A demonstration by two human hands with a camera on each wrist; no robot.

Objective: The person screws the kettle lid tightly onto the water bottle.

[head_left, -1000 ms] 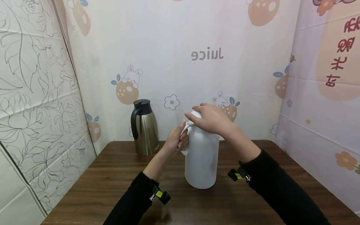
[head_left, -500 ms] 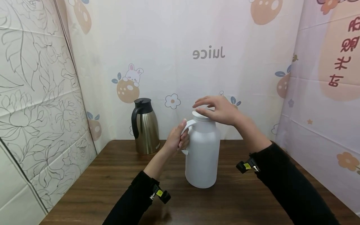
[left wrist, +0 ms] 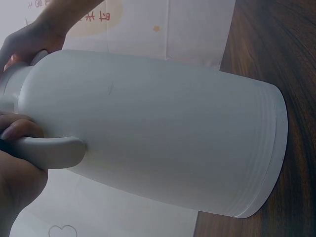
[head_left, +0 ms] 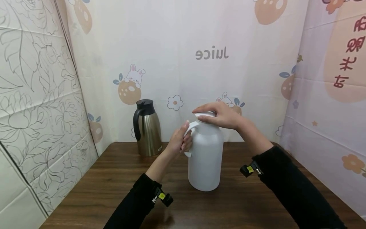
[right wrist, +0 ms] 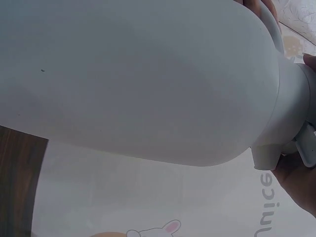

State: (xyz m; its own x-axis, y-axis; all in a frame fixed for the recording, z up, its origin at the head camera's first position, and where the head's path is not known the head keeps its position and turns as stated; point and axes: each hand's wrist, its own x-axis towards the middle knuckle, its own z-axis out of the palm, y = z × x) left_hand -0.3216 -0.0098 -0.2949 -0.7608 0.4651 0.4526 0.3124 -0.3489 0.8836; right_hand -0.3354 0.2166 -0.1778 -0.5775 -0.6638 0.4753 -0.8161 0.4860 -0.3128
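Observation:
A white thermos jug (head_left: pixel 205 159) stands upright on the wooden table in front of me. My left hand (head_left: pixel 179 142) grips the jug's handle (left wrist: pixel 54 150) on its left side, thumb laid along the top. Over the mouth, my right hand (head_left: pixel 218 115) holds the white lid (head_left: pixel 203 114), the thumb along its near side and the fingers reaching across to the far side. From the right wrist, the spout (right wrist: pixel 266 157) shows on the jug's neck, with fingers (right wrist: pixel 298 185) beside it. The palm covers the lid's right part in the head view.
A steel vacuum jug (head_left: pixel 149 130) with a black lid and handle stands at the back left of the table (head_left: pixel 114 190). Printed cloth (head_left: pixel 183 76) hangs behind the table, and more cloth borders both sides.
My right hand draws back and lifts off the lid a little, then comes down again and takes hold of it. The left hand keeps its grip and the jug stays in place.

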